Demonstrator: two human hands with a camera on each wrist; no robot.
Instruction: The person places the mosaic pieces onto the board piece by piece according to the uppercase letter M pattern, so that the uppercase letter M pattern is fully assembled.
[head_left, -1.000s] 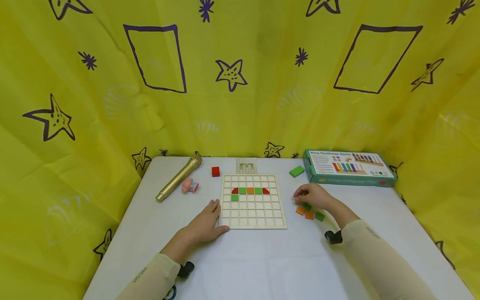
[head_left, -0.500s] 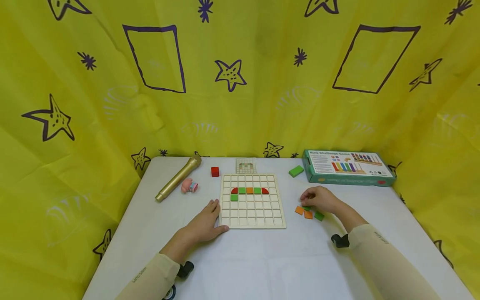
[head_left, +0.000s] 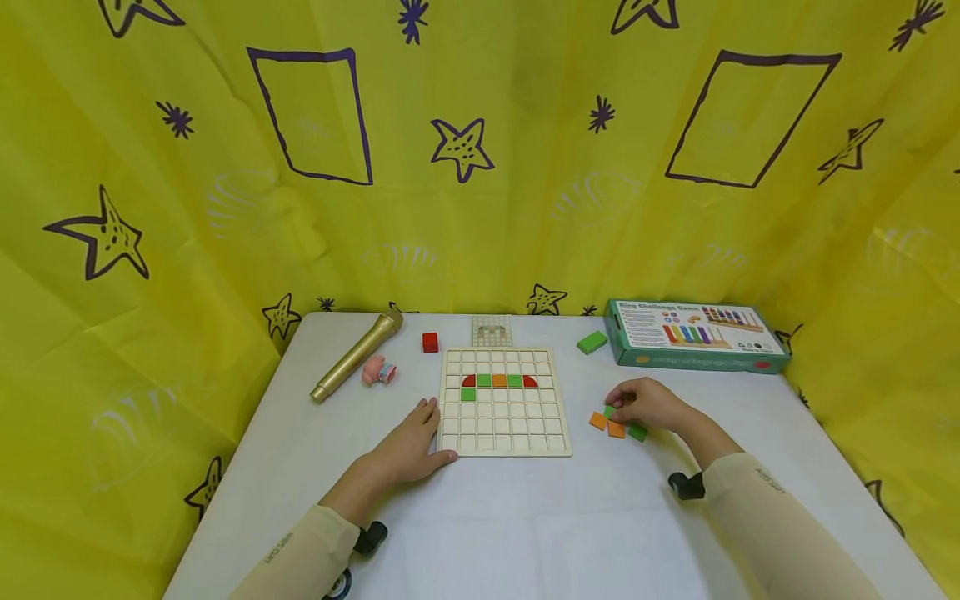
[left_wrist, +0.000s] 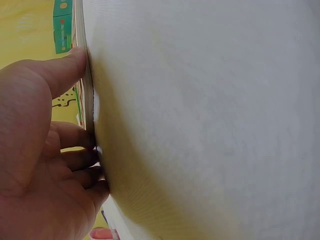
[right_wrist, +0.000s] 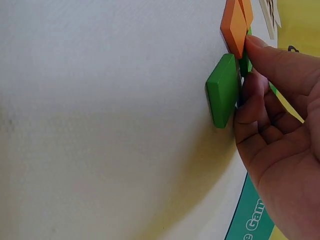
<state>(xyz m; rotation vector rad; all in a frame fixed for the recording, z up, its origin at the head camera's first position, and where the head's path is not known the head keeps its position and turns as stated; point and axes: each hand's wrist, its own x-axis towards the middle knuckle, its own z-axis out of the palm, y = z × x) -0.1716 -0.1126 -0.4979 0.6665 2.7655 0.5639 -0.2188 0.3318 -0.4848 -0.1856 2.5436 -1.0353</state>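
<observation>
A cream grid board [head_left: 506, 425] lies mid-table, its cells holding several tiles: a red-ended row with green and orange squares [head_left: 500, 381], plus one green tile [head_left: 468, 395] below its left end. My left hand [head_left: 408, 442] rests against the board's left side, fingers extended, thumb at the near corner. To the right of the board, my right hand [head_left: 648, 404] pinches a green square tile [head_left: 609, 412] between thumb and fingers, low over the table. Beside it lie two orange tiles [head_left: 597, 421] and another green tile [right_wrist: 222, 90].
Behind the board lies a small pattern card [head_left: 492, 331]. Left of it are a red cube [head_left: 430, 342], a pink figurine [head_left: 378, 371] and a gold microphone [head_left: 356, 358]. A green block [head_left: 592, 342] and a Ring Challenge Game box [head_left: 697, 335] stand at the back right.
My right hand has moved slightly right and down over the loose tiles, and its fingers have come onto a green tile. My left hand has stayed at the board.
</observation>
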